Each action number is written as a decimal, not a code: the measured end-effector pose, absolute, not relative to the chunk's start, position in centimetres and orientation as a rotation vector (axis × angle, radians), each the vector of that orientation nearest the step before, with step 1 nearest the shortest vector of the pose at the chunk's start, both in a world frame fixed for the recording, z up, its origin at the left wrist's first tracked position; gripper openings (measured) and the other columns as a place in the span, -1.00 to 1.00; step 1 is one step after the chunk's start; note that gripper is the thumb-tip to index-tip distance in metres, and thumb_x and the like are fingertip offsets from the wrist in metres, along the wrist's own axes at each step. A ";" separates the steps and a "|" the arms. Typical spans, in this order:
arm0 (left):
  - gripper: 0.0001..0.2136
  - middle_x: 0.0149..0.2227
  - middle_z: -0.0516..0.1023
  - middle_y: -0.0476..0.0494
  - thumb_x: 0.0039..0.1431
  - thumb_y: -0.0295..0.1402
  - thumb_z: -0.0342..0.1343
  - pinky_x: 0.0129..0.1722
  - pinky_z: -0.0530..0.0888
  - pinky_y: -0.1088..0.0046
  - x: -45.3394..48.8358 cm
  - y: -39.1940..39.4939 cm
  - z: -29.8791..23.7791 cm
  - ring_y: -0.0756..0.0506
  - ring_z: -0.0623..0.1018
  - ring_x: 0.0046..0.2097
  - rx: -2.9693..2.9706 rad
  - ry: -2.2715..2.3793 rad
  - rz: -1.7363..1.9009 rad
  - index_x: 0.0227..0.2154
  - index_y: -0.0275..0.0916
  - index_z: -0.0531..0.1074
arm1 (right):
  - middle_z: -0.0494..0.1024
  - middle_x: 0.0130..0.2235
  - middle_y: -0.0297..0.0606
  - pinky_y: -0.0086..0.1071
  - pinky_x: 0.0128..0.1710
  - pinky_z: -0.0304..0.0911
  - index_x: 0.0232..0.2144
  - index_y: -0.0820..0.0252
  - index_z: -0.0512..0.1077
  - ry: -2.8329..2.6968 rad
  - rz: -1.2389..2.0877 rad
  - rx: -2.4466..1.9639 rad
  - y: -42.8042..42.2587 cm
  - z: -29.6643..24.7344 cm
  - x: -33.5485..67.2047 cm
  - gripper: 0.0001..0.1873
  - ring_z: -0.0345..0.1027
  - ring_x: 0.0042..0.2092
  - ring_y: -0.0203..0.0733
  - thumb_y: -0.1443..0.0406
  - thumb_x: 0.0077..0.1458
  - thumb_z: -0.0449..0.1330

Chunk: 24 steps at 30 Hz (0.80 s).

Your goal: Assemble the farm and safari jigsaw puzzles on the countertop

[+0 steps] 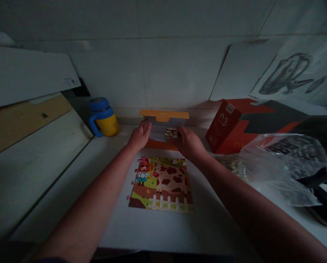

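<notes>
An open orange box (163, 145) with a grey inside lies near the wall, its flap raised at the back. My left hand (140, 136) is closed on the left side of this box, the thumb showing at the edge. At the right side my right hand (192, 144) has its fingers closed around a small stack of jigsaw pieces (171, 133) inside the box opening; only the layered edges show. In front of the box lies a joined jigsaw puzzle (163, 184) with a brown-spotted cow, a farmer and a white fence.
A blue and yellow mug (104, 120) stands at the left, beside a wooden board and white panel. At the right are a red box (229, 126) marked 03, a clear plastic bag (284, 171) and more stacked pieces (236, 166). Tiled wall (174, 73) closes off the back.
</notes>
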<state>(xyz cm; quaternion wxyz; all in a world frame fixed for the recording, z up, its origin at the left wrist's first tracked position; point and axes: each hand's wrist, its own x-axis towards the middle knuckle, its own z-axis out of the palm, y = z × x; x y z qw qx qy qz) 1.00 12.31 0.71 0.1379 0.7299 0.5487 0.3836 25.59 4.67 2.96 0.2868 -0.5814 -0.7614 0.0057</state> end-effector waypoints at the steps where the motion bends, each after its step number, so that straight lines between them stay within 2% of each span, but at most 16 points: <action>1: -0.36 -0.20 0.70 -0.26 0.48 0.08 -0.24 0.02 0.49 0.30 1.2 12.1 1.0 -0.22 0.69 -0.09 2.091 1.592 1.107 0.37 -0.26 0.28 | 0.64 -0.04 0.03 -0.22 -0.04 0.32 0.02 0.23 0.44 -2.024 0.011 -1.606 5.3 3.5 25.5 -0.64 0.52 -0.02 0.09 0.14 0.29 0.26; 3: -0.32 -0.33 0.68 -0.20 0.48 0.10 -0.30 -0.05 0.49 0.30 1.5 11.7 1.2 -0.21 0.70 -0.19 2.075 1.619 1.070 0.40 -0.25 0.24 | 0.65 -0.04 0.08 -0.22 -0.09 0.33 0.06 0.28 0.42 -1.987 0.034 -1.748 6.4 4.1 25.2 -0.59 0.55 -0.04 0.12 0.13 0.28 0.25; 5: -0.30 -0.37 0.67 -0.20 0.48 0.12 -0.33 -0.10 0.49 0.30 2.0 11.6 1.4 -0.22 0.69 -0.23 2.084 1.666 1.027 0.41 -0.27 0.21 | 0.65 -0.03 0.14 -0.21 -0.13 0.33 0.07 0.33 0.40 -1.942 0.070 -1.883 7.4 4.2 25.0 -0.54 0.56 -0.04 0.17 0.11 0.27 0.24; 8: -0.24 -0.21 0.71 -0.33 0.45 0.16 -0.34 -0.10 0.49 0.29 2.8 11.4 1.5 -0.26 0.70 -0.13 2.110 1.762 0.954 0.44 -0.30 0.18 | 0.65 -0.03 0.19 -0.19 -0.14 0.35 0.05 0.36 0.40 -1.871 0.100 -1.992 8.3 3.9 24.8 -0.49 0.57 -0.02 0.21 0.06 0.25 0.22; 10: -0.22 -0.04 0.69 -0.44 0.44 0.18 -0.32 -0.06 0.49 0.26 3.4 11.4 1.6 -0.31 0.68 -0.02 2.130 1.841 0.909 0.44 -0.31 0.16 | 0.64 -0.03 0.19 -0.18 -0.13 0.36 0.05 0.36 0.39 -1.829 0.120 -2.036 8.8 3.6 24.7 -0.47 0.57 -0.01 0.21 0.05 0.22 0.22; 12: -0.22 0.04 0.65 -0.52 0.44 0.16 -0.31 -0.01 0.48 0.21 3.9 11.3 1.8 -0.35 0.66 0.05 2.138 1.904 0.845 0.44 -0.35 0.17 | 0.64 -0.02 0.18 -0.17 -0.12 0.37 0.07 0.34 0.38 -1.798 0.145 -2.073 9.1 3.4 24.6 -0.44 0.57 0.00 0.21 0.03 0.20 0.22; 15: -0.24 0.04 0.64 -0.59 0.46 0.11 -0.29 0.03 0.48 0.17 4.5 11.1 2.1 -0.38 0.64 0.08 2.134 1.960 0.769 0.41 -0.43 0.20 | 0.63 -0.01 0.22 -0.13 -0.09 0.38 0.08 0.36 0.37 -1.790 0.154 -2.109 9.2 3.2 24.3 -0.40 0.56 0.01 0.23 0.02 0.18 0.23; 19: -0.29 -0.01 0.65 -0.58 0.46 0.07 -0.21 0.00 0.49 0.18 5.0 10.6 2.4 -0.38 0.66 0.06 2.158 2.056 0.687 0.38 -0.45 0.23 | 0.59 0.03 0.28 -0.02 0.00 0.37 0.12 0.39 0.34 -1.834 0.051 -2.180 8.7 3.2 23.7 -0.38 0.50 0.08 0.29 0.05 0.18 0.22; 24: -0.40 -0.08 0.67 -0.52 0.41 0.07 -0.09 -0.09 0.51 0.20 5.3 10.1 2.5 -0.39 0.68 -0.02 2.180 2.111 0.608 0.17 -0.38 0.41 | 0.54 0.08 0.31 0.12 0.06 0.34 0.15 0.41 0.34 -1.892 -0.006 -2.201 8.3 3.6 23.2 -0.43 0.40 0.17 0.34 0.11 0.24 0.15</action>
